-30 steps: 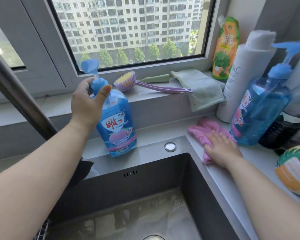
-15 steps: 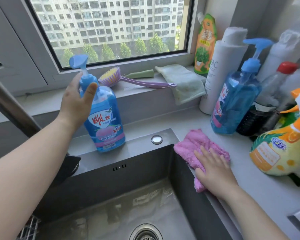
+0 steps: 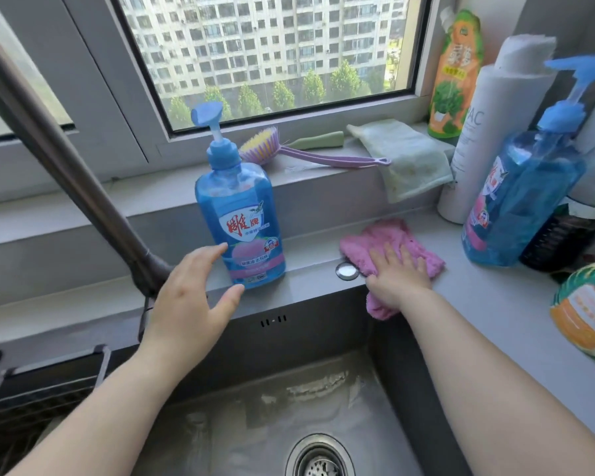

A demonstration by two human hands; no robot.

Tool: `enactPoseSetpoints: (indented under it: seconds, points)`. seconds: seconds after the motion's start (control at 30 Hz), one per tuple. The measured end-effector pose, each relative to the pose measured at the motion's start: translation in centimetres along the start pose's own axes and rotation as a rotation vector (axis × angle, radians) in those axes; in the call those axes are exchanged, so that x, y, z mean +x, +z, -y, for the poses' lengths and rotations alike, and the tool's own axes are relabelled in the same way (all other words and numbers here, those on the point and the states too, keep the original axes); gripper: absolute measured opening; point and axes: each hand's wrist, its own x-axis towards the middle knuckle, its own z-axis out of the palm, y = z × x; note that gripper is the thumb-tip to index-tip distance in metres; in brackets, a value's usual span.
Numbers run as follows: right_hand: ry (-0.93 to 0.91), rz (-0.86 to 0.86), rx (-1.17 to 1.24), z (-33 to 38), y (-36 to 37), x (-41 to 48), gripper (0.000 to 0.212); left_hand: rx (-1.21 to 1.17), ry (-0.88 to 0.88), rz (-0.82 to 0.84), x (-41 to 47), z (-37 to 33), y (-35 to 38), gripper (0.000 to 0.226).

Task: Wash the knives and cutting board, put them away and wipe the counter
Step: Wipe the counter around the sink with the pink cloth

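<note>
A head-worn view looks down over a steel sink (image 3: 385, 341) set in a grey counter (image 3: 488, 304) below a window.

The left hand (image 3: 189, 300) has just let go of the blue dish-soap bottle (image 3: 241, 218). A second ago it gripped the bottle's neck; now it hovers open and empty, fingers spread, just beside the bottle's base. The bottle stands upright on the ledge behind the sink, its long axis vertical, its pump spout pointing up and to the right. That ledge now looks free to be wiped around it.

The right hand (image 3: 397, 269) lies flat, palm down, pressing a pink cloth (image 3: 385, 242) against the counter at the sink's back right corner, beside a small round metal button (image 3: 347, 270). Half a second ago the cloth sat further forward along the sink's right rim. The cloth's long axis runs roughly left to right, with one corner drooping over the sink edge.

No knives or cutting board are visible, so the wiping stage seems underway.
</note>
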Motion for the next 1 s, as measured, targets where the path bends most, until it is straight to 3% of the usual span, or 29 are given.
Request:
enactPoseSetpoints:
  seconds: [0.2,0.4,0.53,0.73,0.9,1.0]
  points:
    - [0.043,-0.050,0.003,-3.8,1.3,-4.5,0.064,-0.036,-0.035,-0.033,-0.6,1.5,-0.3,0.032]
    - [0.075,-0.072,0.032,-2.9,1.8,-6.4,0.065,0.057,0.063,-0.010,-1.0,2.1,-0.4,0.007]
    - [0.058,-0.047,-0.023,-5.7,3.3,-13.2,0.064,0.088,0.036,-0.005,-1.0,1.5,-0.4,0.012]
    - [0.123,-0.013,-0.002,-8.2,3.9,-17.6,0.063,0.158,-0.074,0.027,-3.9,0.4,-1.2,0.042]
    - [0.176,-0.086,0.052,-7.0,4.3,-18.4,0.062,0.046,0.033,0.080,-11.9,-1.1,-1.0,0.036]
    - [0.146,-0.052,0.031,-7.8,5.7,-23.1,0.067,-0.267,0.056,0.202,-16.4,-1.9,-1.2,0.039]
